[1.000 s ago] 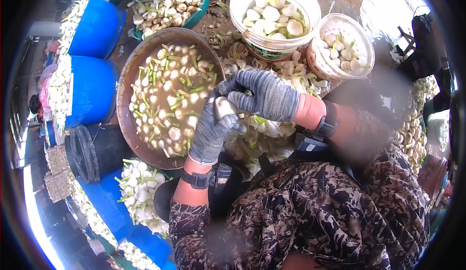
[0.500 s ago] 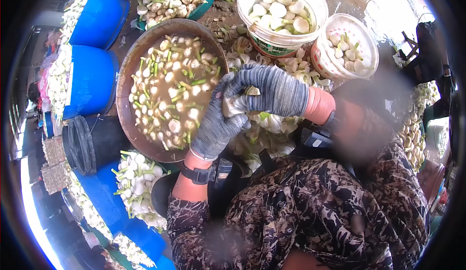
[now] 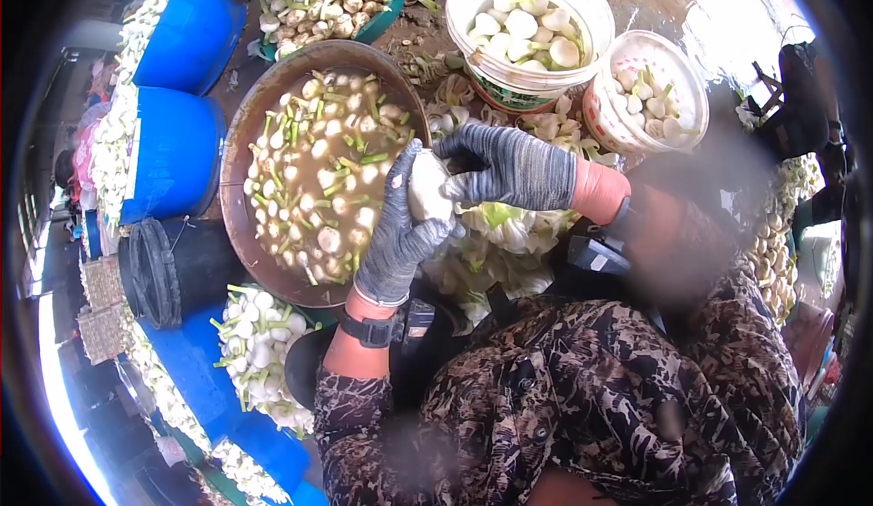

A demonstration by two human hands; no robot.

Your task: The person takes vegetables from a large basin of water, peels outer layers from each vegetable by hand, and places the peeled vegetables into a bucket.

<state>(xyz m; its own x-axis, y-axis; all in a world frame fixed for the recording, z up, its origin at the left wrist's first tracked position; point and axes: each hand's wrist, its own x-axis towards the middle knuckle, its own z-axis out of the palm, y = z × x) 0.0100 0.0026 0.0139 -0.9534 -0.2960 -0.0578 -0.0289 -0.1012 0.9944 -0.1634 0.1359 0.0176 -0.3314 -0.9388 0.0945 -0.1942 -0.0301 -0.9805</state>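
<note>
2 gloved hands [image 3: 393,244] on 1 bulb [image 3: 427,188] nr 1 basin [image 3: 238,188], 2 wht buckets [image 3: 466,10].

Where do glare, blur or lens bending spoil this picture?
Head view, upper right: glare washes out the floor; head view, right: a hazy smudge blurs the right forearm; head view, rim: fisheye bending and black corners; head view, middle: the white bulb looks fairly clear.

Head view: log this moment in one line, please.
grey-gloved left hand: holding round white bulb | grey-gloved right hand: touching same bulb | round brown basin: beside left hand, loose bulbs inside
</note>
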